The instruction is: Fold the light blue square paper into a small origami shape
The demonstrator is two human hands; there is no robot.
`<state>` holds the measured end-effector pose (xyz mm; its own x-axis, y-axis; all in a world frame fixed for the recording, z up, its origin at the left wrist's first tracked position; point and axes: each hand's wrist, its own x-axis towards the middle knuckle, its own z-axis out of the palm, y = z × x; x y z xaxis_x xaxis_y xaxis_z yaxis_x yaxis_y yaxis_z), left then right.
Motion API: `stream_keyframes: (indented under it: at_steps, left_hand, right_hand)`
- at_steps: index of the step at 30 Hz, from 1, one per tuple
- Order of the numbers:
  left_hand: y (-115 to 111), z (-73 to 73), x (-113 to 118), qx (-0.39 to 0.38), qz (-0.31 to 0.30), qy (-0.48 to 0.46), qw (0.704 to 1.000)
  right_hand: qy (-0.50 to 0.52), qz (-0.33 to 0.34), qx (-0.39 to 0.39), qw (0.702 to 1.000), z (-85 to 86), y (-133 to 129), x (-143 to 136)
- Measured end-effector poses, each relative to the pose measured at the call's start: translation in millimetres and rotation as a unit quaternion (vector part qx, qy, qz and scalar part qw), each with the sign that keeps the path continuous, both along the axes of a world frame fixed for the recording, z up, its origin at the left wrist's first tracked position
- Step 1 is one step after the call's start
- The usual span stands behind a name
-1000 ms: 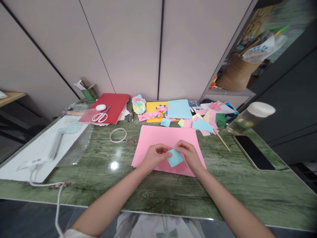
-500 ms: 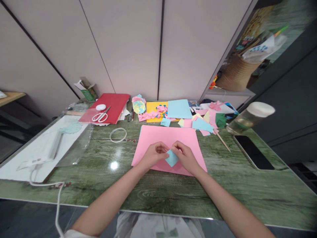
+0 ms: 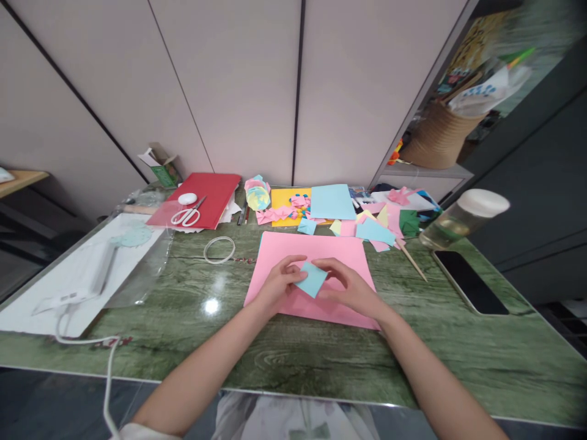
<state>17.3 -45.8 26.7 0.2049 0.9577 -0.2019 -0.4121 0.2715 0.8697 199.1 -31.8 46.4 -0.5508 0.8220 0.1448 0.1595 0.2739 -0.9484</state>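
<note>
A small light-blue square of folded paper [image 3: 312,280] is held above a pink sheet [image 3: 316,244], its corners pointing up, down and to the sides. My left hand [image 3: 279,282] pinches its left corner between thumb and fingers. Around its right side, my right hand [image 3: 351,286] has thumb and fingers spread apart. The right fingertips are close to the paper's upper right edge; whether they touch it I cannot tell. Beneath both hands, the pink sheet lies flat on the green table [image 3: 220,342].
Paper scraps [image 3: 375,231], a yellow sheet [image 3: 279,198] and a blue sheet [image 3: 332,201] lie behind. Scissors [image 3: 186,216] rest on a red folder [image 3: 211,195] at left. A phone [image 3: 470,281], a bottle [image 3: 454,223] and a wooden stick [image 3: 413,261] are at right.
My right hand has let go of its pinch, opened and shifted right. The blue paper has turned and moved slightly up and left, staying in my left hand.
</note>
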Motion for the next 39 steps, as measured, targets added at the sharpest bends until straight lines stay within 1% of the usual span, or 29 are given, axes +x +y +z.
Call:
stream_keyframes:
  at_steps: [2, 5, 9, 13, 20, 28, 31, 36, 39]
  left_hand:
    - [0, -0.1, 0, -0.028, -0.006, -0.019, 0.999]
    - [1, -0.1, 0, -0.042, -0.014, -0.034, 0.998]
    - [1, 1.0, 0, -0.057, -0.032, -0.038, 0.997]
    - [2, 2.3, -1, -0.071, -0.023, -0.029, 0.997]
    - [4, -0.8, -2, -0.082, 0.007, 0.002, 0.997]
    - [4, -1.0, -2, -0.066, -0.017, 0.033, 0.997]
    - [3, -0.6, -2, -0.056, -0.022, 0.037, 0.997]
    - [0, 1.2, 0, -0.037, -0.007, 0.037, 0.999]
    - [-2, 3.9, 2, -0.019, 0.000, 0.030, 0.999]
  right_hand:
    - [-0.004, 0.005, 0.018, 1.000, 2.5, 0, 1]
    - [-0.008, -0.002, 0.026, 1.000, 2.4, 1, 2]
    - [-0.010, 0.013, 0.012, 1.000, 0.1, 2, 3]
    - [-0.007, 0.037, -0.012, 0.999, -1.1, 3, 5]
    - [-0.006, 0.033, -0.033, 0.999, 2.5, 2, 5]
    - [-0.016, 0.032, -0.044, 0.998, 4.8, 0, 4]
    - [-0.013, 0.002, -0.049, 0.999, 0.4, 1, 0]
    - [-0.004, -0.079, -0.040, 0.996, -9.8, 3, -4]
    - [0.002, -0.116, -0.029, 0.993, -10.9, 3, -5]
